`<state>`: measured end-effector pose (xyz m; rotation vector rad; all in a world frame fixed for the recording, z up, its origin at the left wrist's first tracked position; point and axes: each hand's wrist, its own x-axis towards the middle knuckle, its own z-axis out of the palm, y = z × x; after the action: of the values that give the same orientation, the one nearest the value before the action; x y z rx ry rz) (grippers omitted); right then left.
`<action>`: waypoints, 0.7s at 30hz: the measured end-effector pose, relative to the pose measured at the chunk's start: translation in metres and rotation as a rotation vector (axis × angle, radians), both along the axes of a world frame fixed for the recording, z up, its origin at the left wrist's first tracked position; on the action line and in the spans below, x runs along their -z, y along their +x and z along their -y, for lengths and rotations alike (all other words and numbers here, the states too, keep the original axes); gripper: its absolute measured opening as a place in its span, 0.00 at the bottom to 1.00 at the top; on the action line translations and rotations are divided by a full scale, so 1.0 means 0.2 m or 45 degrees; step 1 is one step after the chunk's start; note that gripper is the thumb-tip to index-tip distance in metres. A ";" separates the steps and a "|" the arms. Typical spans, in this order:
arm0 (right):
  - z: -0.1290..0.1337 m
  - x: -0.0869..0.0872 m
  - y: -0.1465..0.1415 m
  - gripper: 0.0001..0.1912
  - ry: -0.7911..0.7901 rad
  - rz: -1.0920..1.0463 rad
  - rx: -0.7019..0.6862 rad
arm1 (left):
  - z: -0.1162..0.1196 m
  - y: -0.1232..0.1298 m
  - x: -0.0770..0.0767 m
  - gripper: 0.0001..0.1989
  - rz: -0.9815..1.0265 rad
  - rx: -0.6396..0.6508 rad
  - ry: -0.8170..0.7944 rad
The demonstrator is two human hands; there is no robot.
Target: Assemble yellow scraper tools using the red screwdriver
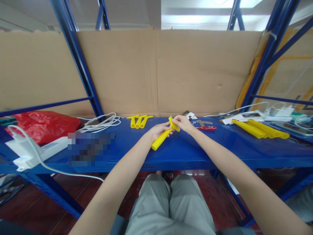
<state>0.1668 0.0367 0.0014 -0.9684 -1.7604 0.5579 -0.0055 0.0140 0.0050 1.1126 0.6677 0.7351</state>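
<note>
My left hand (160, 130) is closed around the neck of a yellow T-shaped scraper-like tool (160, 141), whose thick round handle slants down toward the table's front edge. At the tool's crosspiece, the fingers of my right hand (182, 123) are pinched together. Whether a small part sits between those fingertips is hidden. Right of my right hand lie a screwdriver with a red handle (207, 128) and some small metal pieces (201, 122). Several matching yellow T-shaped tools (140, 121) rest side by side behind my left hand.
Yellow handles (259, 129) lie on the blue table (186, 151) at right, near printed cards (231, 117) and a phone (297, 128). On the left are a coiled white cable (105, 122), a red bag (49, 125) and a power strip (46, 151). Cardboard (195, 71) stands behind.
</note>
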 end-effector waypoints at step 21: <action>-0.01 0.04 0.02 0.18 -0.185 0.030 -0.027 | 0.06 0.01 -0.04 0.33 -0.041 -0.054 0.055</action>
<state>0.1715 0.0378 -0.0059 -1.0606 -1.7716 0.6984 -0.0034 0.0029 0.0124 1.1550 0.7072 0.7726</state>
